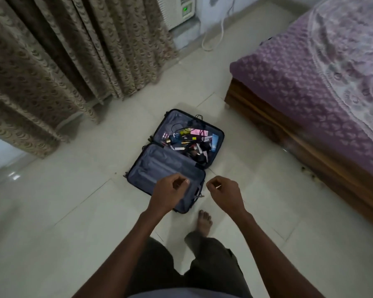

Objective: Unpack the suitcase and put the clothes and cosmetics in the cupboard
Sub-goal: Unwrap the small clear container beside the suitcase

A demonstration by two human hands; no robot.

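Left hand [170, 191]: fingers loosely curled, thumb near forefinger, nothing visibly held. Hangs in the air above the near half of the suitcase [174, 160], arm stretched forward and down from near-left of frame.

Right hand [224, 193]: also loosely curled. A thin pale sliver shows at the fingertips; too small to tell whether it is a held object or a nail. State uncertain. Arm reaches forward from near-right, hand just right of the suitcase's near corner, over floor tiles [73, 211].

Suitcase lies open flat on the floor, centre of the room. Near half shows only grey lining, no clothes in sight. Far half holds a heap of cosmetics [190, 143], small tubes, boxes and bottles, tangled with a dark cable [197, 119]. Cupboard not in view.

Bare foot [204, 220] planted just near the suitcase edge. Bed with purple cover [310, 78] to the right, curtain [52, 61] far left.

Risks, as judged:
- Many small loose items; scooping a handful could drop some onto hard tile, and bottles may crack or roll under the bed.
- Cable snagged among the items could drag others out when lifted.
- Stepping forward could catch the foot on the suitcase rim.
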